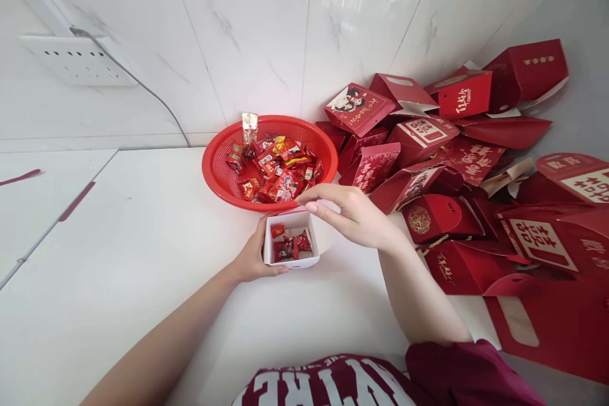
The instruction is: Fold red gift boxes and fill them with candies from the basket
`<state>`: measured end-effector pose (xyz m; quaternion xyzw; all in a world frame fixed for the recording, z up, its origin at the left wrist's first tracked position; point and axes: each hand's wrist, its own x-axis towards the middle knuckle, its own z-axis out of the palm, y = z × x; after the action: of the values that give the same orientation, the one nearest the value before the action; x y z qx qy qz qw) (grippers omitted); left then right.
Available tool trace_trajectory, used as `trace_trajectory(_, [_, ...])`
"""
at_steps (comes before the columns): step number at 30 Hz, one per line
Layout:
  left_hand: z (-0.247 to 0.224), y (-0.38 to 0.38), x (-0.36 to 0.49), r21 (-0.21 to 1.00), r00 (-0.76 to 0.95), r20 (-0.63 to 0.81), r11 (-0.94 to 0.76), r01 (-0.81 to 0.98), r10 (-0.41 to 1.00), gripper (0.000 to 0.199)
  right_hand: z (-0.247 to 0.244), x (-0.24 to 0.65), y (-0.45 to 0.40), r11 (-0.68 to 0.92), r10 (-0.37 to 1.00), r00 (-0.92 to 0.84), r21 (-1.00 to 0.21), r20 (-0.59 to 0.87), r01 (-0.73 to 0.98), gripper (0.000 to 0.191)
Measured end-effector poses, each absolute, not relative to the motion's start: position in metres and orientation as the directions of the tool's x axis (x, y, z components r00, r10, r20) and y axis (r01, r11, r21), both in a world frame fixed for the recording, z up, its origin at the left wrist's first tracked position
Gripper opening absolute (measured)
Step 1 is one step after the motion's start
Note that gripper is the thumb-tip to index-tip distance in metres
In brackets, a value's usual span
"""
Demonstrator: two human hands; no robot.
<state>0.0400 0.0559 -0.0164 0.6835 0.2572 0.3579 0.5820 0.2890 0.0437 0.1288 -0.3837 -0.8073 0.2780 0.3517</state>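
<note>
Fingers of the left hand [255, 254] curl around an open white box [301, 262] holding wrapped candies [291, 247], just before the red basket [215, 181]; the right hand [356, 217], fingers straight and together, thumb parted, hovers by the basket's near-right rim; red boxes [471, 158] heap rightward of it.

Head cam, close, looks fwd/dn over tabletop [157, 228].

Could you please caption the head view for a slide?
Left hand holds an open box of sweets by a red basket, right hand alongside.
</note>
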Motion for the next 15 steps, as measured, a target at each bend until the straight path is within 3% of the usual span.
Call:
trace_trajectory(4, [-0.012, 0.050, 0.031, 0.985, 0.607, 0.170, -0.122, -0.121, 0.777, 0.116, 0.110, 0.304, 0.036, 0.498, 0.867, -0.253, -0.746, 0.428, 0.443, 0.024])
trace_trajectory(6, [-0.007, 0.046, 0.025, 0.984, 0.524, 0.141, -0.059, -0.170, 0.840, 0.103, 0.093, 0.315, 0.030, 0.437, 0.897, -0.152, -0.775, 0.416, 0.456, 0.024])
trace_trajectory(9, [-0.001, 0.041, 0.015, 0.975, 0.331, -0.036, 0.105, -0.194, 0.943, 0.066, 0.060, 0.332, 0.019, 0.333, 0.937, -0.055, -0.838, 0.344, 0.432, 0.023])
trace_trajectory(12, [-0.002, 0.036, 0.008, 0.968, 0.245, -0.183, 0.218, -0.123, 0.952, 0.043, 0.031, 0.343, 0.009, 0.275, 0.960, -0.157, -0.880, 0.230, 0.388, 0.027])
trace_trajectory(15, [-0.002, 0.029, 0.004, 0.982, 0.281, -0.183, 0.189, 0.003, 0.942, 0.043, 0.018, 0.343, 0.004, 0.280, 0.910, -0.391, -0.901, 0.138, 0.332, 0.052])
